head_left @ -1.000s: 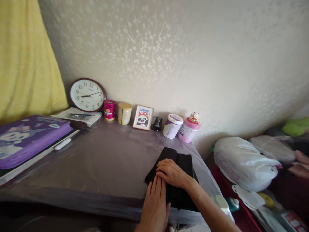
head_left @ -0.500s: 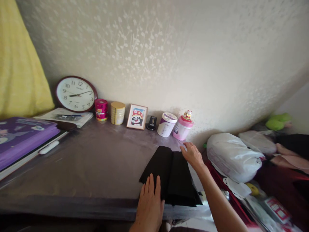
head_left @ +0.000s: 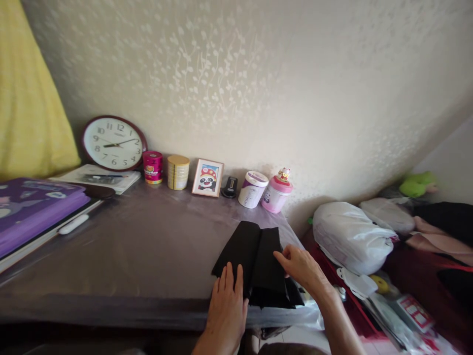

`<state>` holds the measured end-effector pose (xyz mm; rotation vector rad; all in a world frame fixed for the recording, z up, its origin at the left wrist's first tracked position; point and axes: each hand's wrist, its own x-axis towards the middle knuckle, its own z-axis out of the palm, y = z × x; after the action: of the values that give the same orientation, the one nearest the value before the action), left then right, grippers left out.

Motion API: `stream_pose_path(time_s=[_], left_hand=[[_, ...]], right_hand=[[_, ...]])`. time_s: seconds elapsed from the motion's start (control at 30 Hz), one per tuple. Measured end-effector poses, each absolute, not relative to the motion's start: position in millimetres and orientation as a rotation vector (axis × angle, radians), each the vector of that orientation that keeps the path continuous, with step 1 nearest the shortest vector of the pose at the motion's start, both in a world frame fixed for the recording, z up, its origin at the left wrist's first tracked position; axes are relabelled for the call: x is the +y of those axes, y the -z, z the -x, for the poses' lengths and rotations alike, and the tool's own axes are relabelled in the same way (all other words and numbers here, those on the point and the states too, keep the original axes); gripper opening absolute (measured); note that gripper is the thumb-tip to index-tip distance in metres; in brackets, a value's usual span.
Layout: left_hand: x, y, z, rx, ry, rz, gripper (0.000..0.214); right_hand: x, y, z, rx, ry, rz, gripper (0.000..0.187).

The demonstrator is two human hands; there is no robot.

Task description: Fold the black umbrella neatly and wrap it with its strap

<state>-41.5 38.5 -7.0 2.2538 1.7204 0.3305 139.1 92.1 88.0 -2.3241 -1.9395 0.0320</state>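
Observation:
A black folded cloth [head_left: 242,249] lies at the right end of the table, with a crease down its middle and uneven layers at its near right corner. My left hand [head_left: 228,303] rests flat on its near left part, fingers stretched out. At the right edge, my right hand [head_left: 297,264] pinches the upper layer between thumb and fingers, and that layer is a little lifted. Whether the sheet is fabric or a thin bag, I cannot tell.
Along the wall stand a clock [head_left: 114,143], a pink can [head_left: 152,167], a yellow can [head_left: 178,172], a panda picture frame [head_left: 207,178] and two tubs. A purple case [head_left: 37,212] lies left. White bags [head_left: 351,236] are piled right of the table [head_left: 148,246].
My right hand has come down from the far right corner along the cloth's edge and closed on it. The right flap has shifted inward. My left hand stays flat in place.

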Motion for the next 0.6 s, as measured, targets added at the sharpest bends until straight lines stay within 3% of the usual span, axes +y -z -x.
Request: stream_pose_path(time_s=[0.4, 0.6], left_hand=[[42, 15, 41, 1.717, -0.410, -2.270, 0.065], [42, 13, 41, 1.728, -0.395, -2.296, 0.064]], right_hand=[[100, -86, -148, -1.931, -0.184, 2.266, 0.028], [104, -94, -140, -1.705, -0.559, 1.969, 0.022]])
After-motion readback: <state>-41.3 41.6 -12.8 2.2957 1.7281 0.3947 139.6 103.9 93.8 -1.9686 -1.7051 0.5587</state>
